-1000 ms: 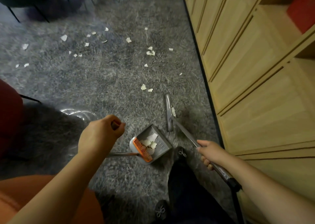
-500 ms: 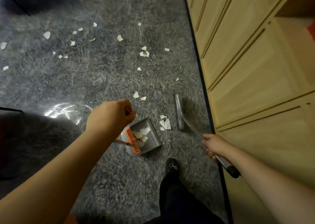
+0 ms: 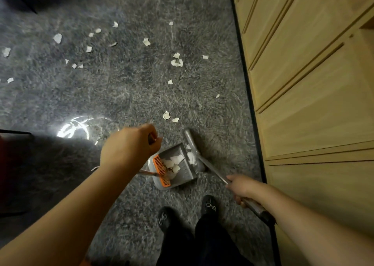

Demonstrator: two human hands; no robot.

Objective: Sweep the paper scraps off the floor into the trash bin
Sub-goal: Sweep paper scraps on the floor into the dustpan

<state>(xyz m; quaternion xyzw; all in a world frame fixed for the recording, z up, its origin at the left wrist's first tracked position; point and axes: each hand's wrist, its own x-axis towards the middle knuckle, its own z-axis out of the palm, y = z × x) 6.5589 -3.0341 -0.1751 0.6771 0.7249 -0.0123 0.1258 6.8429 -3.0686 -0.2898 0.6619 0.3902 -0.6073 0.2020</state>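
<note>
Two black shoes [image 3: 188, 215] down low. Right hand [image 3: 241, 187] wrapped tight round the broom [image 3: 194, 146] handle. Left hand [image 3: 129, 148] curled round the dustpan [image 3: 178, 170] handle. Broom head pushed up against the pan's mouth now, not apart like a moment ago, so more paper bits inside. Further off, lots of scraps [image 3: 177, 62] still on the grey carpet [image 3: 125, 87]. No trash bin seen.

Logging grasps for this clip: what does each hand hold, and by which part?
Left hand grips the top of the dustpan handle. Right hand grips the broom by its handle shaft, near the upper end.
</note>
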